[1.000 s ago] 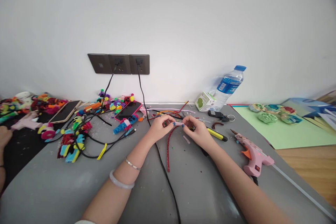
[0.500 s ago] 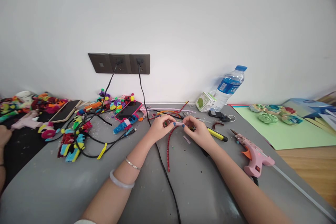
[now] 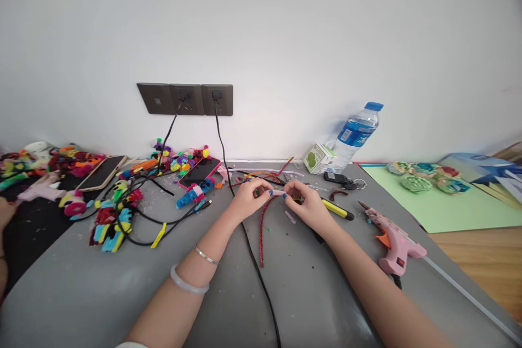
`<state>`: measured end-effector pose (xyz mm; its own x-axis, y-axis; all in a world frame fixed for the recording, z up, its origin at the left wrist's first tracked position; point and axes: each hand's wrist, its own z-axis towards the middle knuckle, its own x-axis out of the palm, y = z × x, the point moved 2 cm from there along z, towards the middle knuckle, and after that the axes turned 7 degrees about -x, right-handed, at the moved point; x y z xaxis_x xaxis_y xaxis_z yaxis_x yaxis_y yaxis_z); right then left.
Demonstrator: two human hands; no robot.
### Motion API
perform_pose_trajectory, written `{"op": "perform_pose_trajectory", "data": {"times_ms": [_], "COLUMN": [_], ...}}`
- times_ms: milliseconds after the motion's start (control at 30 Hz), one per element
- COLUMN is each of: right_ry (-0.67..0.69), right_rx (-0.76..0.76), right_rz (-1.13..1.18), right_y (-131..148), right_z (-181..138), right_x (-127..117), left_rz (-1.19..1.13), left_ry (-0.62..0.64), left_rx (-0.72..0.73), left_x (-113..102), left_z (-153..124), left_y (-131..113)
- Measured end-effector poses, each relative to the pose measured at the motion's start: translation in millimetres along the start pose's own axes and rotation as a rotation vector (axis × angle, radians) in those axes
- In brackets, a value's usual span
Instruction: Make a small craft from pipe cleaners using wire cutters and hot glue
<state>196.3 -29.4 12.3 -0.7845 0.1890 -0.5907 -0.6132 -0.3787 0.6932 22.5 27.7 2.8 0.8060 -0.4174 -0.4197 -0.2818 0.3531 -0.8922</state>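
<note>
Between the fingertips of both hands is a short pale pink piece of pipe cleaner [image 3: 278, 193], held level above the table. My left hand [image 3: 250, 198] pinches its left end, and my right hand [image 3: 305, 204] pinches the right one. From under the left fingers a red pipe cleaner [image 3: 261, 234] curves down across the grey surface. A second short pale piece [image 3: 290, 217] lies just below the right fingertips. Beside the right hand rests a yellow utility knife [image 3: 337, 210], partly hidden by that hand.
A pink glue gun [image 3: 397, 244] lies at the right. A water bottle [image 3: 354, 136], a small box [image 3: 319, 157] and keys [image 3: 340, 180] stand or lie at the back. Black cables [image 3: 261, 277] cross the table [image 3: 101, 304]. Colourful pipe-cleaner figures [image 3: 112, 223] and another person's hand [image 3: 6, 215] are left.
My hands and the pale piece stay almost still. The other person's hand at the left edge has shifted slightly.
</note>
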Motion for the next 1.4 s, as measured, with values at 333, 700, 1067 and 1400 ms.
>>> {"op": "perform_pose_trajectory", "data": {"times_ms": [333,700,1067,1400], "right_ry": [0.004,0.006,-0.007,0.004], "right_rx": [0.004,0.007,-0.002,0.006], "right_rz": [-0.009,-0.004,0.01,0.004], "right_y": [0.3,0.6,-0.7,-0.4], "right_z": [-0.4,-0.3,-0.2,-0.1], "right_x": [-0.2,-0.4,0.8,0.2], "left_rz": [-0.003,0.0,0.007,0.0], "left_ry": [0.003,0.003,-0.002,0.001], "left_rx": [-0.001,0.013,0.019,0.023], "left_x": [0.2,0.5,1.5,1.2], "left_z": [0.1,-0.1,0.7,0.7], "left_y": [1.1,0.8,4.1,2.3]}}
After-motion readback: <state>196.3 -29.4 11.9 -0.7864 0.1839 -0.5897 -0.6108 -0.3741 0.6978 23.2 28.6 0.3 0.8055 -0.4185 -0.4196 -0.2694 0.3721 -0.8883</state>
